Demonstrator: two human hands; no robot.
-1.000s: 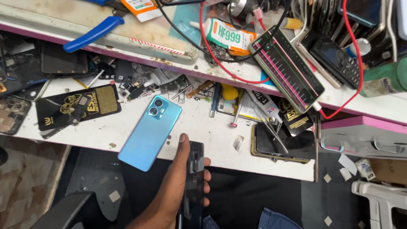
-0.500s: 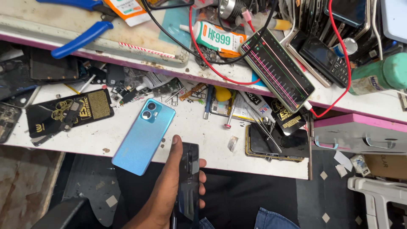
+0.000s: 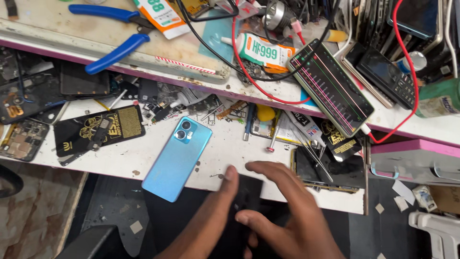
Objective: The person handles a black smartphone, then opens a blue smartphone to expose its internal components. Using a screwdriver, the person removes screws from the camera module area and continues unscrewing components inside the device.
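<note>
The left hand [image 3: 213, 218] is seen rising from the lower edge, its thumb laid along the left side of a dark phone [image 3: 250, 192], which is gripped from beneath at the front edge of the bench [image 3: 120, 160]. Further left, a black card with gold print [image 3: 100, 129] is noted lying flat. A blue phone [image 3: 177, 158] is found face down just beside the held one, overhanging the bench edge and touched by neither hand. The right hand [image 3: 287, 216] is spread open over the dark phone (contact cannot be confirmed, the fingers being blurred). To the right, an opened handset [image 3: 326, 168] is recorded, and above it a phone with a striped screen [image 3: 330, 93]. The work is judged to be at an early stage: the dark phone is lifted and held, nothing is yet seen detached from it
</note>
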